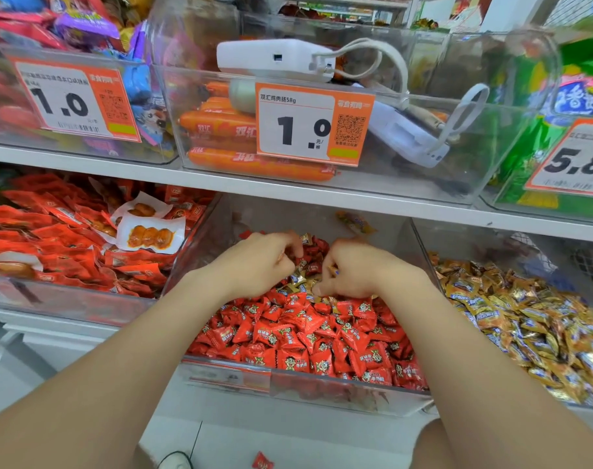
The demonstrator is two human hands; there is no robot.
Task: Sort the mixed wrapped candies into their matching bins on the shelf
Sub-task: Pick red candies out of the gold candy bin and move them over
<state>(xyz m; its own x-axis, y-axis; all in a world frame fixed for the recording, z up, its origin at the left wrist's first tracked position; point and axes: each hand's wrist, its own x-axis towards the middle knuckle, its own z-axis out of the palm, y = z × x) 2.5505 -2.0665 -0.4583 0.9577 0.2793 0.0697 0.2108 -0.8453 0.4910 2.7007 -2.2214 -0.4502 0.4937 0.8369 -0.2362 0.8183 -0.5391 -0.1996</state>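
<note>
A: Where are the hands working?

B: Both are reaching into the red candy bin (288, 379), the clear middle one on the lower shelf. The left hand (261, 262) and the right hand (351, 272) are hovering close together over the back half of that bin.

A: What is lying inside it?

B: Red-wrapped candies (305, 336) are filling the front of the bin. A small patch of gold-wrapped candies (297, 280) is showing among them, right between the two hands.

A: Are the hands gripping anything?

B: The right hand is curling its fingers around a few of the gold-wrapped candies, and a gold wrapper is peeking out beside them. The left hand is curling its fingers as well, tips down among the red wrappers, but I cannot tell whether it is holding anything.

A: And around the bin?

B: Just right of the red candy bin, the gold candy bin (464, 242) is sitting heaped with matching gold wrappers. Just left of it, a bin of red snack packets (68, 238) is standing. Directly above it, orange sausages (220, 125) are lying behind a price tag (312, 125) reading 1.0. A white power bank (275, 59) is resting across that upper bin's rim. Below the red candy bin, one stray red candy (263, 462) is lying on the floor.
</note>
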